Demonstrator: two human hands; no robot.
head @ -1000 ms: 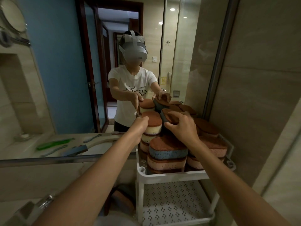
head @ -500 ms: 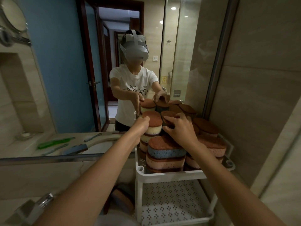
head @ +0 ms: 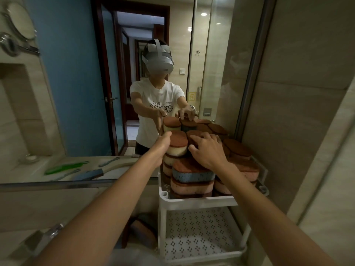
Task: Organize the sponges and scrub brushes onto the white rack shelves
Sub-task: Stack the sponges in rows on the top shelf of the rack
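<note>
A white rack (head: 199,200) stands against the mirror, its top shelf packed with stacked brown-topped sponges. A blue sponge (head: 192,175) lies on a pink one at the front. My left hand (head: 164,140) presses flat against the left side of a tall stack topped by a yellow sponge (head: 178,145). My right hand (head: 206,147) lies over a dark brown-topped sponge (head: 193,134) at the back middle, fingers spread across its top and thumb on its near side. The perforated lower shelf (head: 201,233) holds nothing that I can see.
The mirror reflects me and, on the counter, a green brush (head: 65,167), a blue-handled brush (head: 90,174) and slim white brushes. A metal rail (head: 76,183) runs along the mirror's base. A tiled wall closes in the right; a faucet (head: 38,239) sits at the lower left.
My right hand has lowered the tilted dark sponge flat onto the back stack and spread over it. My left hand stayed against the yellow-sponge stack.
</note>
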